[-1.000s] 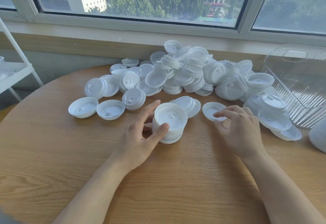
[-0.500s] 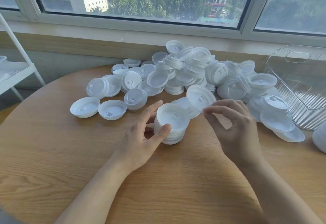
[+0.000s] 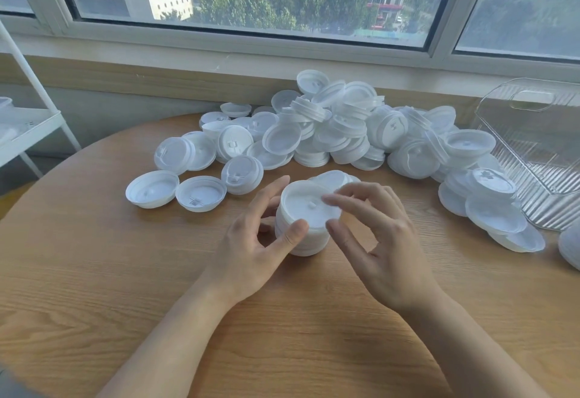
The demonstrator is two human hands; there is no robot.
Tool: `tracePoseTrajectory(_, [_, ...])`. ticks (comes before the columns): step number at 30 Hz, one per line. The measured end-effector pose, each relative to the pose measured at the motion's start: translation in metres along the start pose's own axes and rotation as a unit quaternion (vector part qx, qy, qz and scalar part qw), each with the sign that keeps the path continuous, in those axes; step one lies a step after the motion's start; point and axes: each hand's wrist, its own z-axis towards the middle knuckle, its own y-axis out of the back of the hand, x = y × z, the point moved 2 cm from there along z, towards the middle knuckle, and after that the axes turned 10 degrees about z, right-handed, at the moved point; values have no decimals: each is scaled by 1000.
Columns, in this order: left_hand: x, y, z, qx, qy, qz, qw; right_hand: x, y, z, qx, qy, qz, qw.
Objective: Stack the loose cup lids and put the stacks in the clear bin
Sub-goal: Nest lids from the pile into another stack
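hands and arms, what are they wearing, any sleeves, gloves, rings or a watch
Both the left hand and the right hand are bare: no gloves, and no rings on the fingers that show. Both forearms are uncovered as far as the bottom edge of the head view, with no sleeve in sight. No watch or band shows at either wrist.

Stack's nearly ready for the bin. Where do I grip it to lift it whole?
Grip the lid stack low on its side wall, thumb and fingers opposite, from the near side. It stands upright on the table; gripping only the top would likely lift off loose lids.
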Motion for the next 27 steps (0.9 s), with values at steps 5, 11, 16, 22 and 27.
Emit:
tracePoseTrajectory(5, [-4, 1, -1, 0, 9, 0, 1000, -7, -7, 3, 26, -96, -19, 995])
tracePoseTrajectory(11, [-2, 1, 0, 5, 9, 8, 1000, -11, -10, 5, 58, -115, -33, 991])
tracePoseTrajectory(16, [4, 6, 0, 7, 15, -4, 1000, -11, -12, 12, 92, -140, 0, 986])
tracePoseTrajectory(22, [10, 16, -1, -15, 17, 17, 1000, -11, -21, 23, 88, -130, 20, 987])
tracePoseTrajectory(27, [14, 17, 0, -32, 36, 14, 999, -36, -16, 35, 33, -176, -52, 982])
